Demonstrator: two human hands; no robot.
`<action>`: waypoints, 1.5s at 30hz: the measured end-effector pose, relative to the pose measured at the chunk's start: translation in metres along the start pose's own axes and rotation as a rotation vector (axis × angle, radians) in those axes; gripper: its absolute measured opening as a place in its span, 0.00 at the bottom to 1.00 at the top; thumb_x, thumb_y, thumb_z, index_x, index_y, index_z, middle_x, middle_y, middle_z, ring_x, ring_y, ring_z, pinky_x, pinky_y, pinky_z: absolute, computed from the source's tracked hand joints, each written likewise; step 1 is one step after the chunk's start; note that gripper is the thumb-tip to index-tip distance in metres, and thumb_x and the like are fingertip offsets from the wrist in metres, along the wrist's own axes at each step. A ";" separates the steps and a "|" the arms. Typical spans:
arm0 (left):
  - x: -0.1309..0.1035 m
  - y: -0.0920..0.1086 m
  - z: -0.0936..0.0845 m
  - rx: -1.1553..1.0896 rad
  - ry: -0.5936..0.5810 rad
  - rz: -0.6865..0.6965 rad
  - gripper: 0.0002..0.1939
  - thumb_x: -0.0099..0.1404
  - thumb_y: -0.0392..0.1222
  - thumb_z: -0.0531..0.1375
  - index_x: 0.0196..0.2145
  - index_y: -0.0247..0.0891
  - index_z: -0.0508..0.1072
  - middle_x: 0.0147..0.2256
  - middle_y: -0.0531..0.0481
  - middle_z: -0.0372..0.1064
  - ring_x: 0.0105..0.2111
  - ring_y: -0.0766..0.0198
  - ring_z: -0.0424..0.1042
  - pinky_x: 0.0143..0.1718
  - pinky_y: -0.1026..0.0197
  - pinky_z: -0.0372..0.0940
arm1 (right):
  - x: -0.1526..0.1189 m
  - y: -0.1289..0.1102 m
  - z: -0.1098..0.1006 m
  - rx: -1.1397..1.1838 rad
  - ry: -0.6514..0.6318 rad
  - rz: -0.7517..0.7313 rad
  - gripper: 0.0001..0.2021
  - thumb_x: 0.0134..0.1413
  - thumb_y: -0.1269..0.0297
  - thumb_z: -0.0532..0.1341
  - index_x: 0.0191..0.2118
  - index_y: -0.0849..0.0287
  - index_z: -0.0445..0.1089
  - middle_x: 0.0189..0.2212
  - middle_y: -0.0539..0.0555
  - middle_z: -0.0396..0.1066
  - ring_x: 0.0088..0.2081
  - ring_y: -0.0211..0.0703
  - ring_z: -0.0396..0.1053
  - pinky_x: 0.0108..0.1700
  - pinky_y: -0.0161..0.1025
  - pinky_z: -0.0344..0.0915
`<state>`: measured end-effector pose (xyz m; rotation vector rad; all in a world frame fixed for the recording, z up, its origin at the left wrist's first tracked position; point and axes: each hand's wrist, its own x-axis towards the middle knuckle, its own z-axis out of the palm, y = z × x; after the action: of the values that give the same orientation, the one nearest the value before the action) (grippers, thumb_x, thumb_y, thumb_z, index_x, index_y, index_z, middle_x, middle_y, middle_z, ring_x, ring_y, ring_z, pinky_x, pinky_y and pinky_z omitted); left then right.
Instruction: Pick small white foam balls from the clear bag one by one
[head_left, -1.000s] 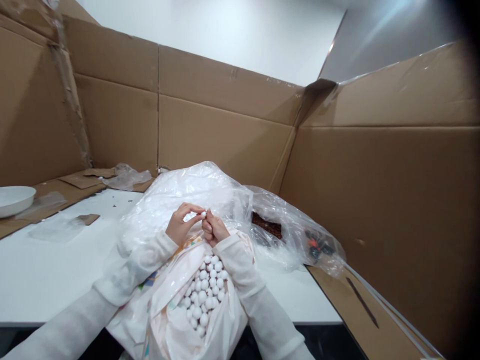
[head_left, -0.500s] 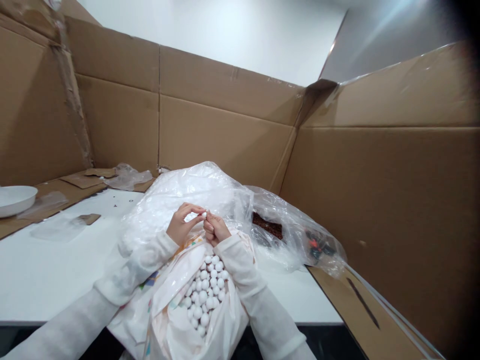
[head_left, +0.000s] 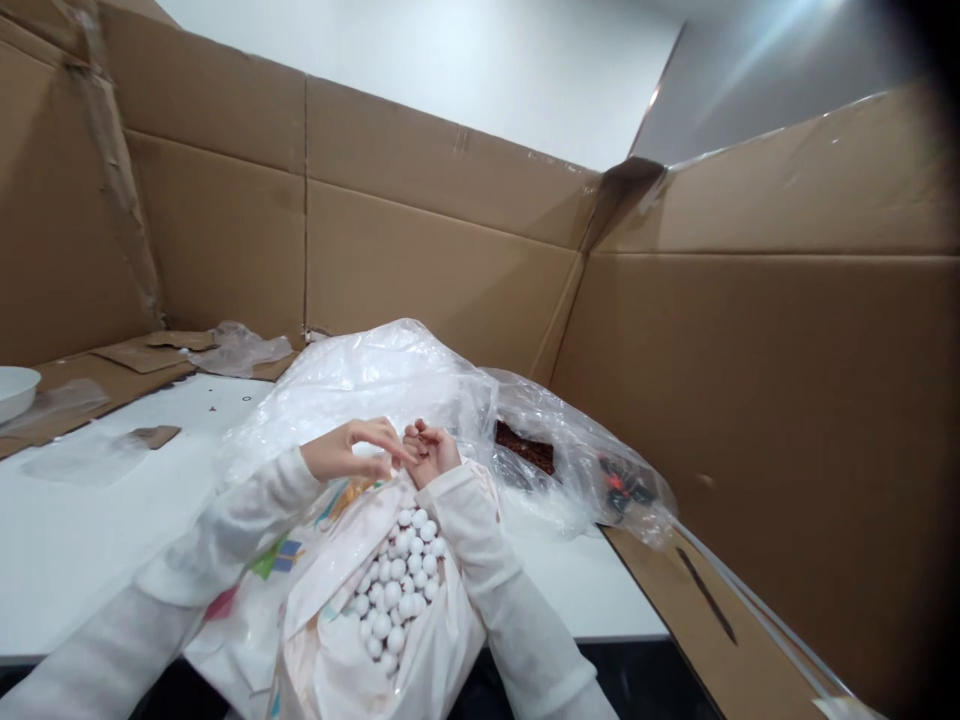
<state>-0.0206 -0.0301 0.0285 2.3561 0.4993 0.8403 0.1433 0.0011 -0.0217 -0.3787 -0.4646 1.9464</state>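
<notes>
White balls (head_left: pixel 391 596) are in the plastic bag (head_left: pixel 448 640), between 6 and 7 o'clock from the right hand (head_left: pixel 433 460), the nearer one, fingers loosely curled. Pile runs 1 to 7 o'clock. Left hand (head_left: pixel 339 453)'s arched at its 9, can't tell if it's pinching anything tbh.

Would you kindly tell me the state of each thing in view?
Right hand: fingers curled inward.
Left hand: fingers bent, fingertips at the right hand.
Patterned bag: open, holding white balls.
White balls: heaped together.
Clear plastic: bulging, wrinkled.
White bowl: upright, partly out of frame.
Cardboard walls: standing, creased.
White tabletop: partly covered.
</notes>
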 end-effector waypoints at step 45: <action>-0.012 -0.067 0.011 0.939 0.323 -0.348 0.10 0.61 0.43 0.52 0.33 0.36 0.69 0.30 0.47 0.70 0.33 0.57 0.64 0.36 0.57 0.57 | 0.004 0.009 0.001 -0.011 0.031 0.011 0.13 0.39 0.85 0.48 0.29 0.60 0.58 0.21 0.49 0.63 0.14 0.27 0.49 0.16 0.24 0.48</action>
<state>-0.0319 0.0099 -0.0265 2.7776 1.6862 0.9432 0.1341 0.0018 -0.0255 -0.4186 -0.4540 1.9465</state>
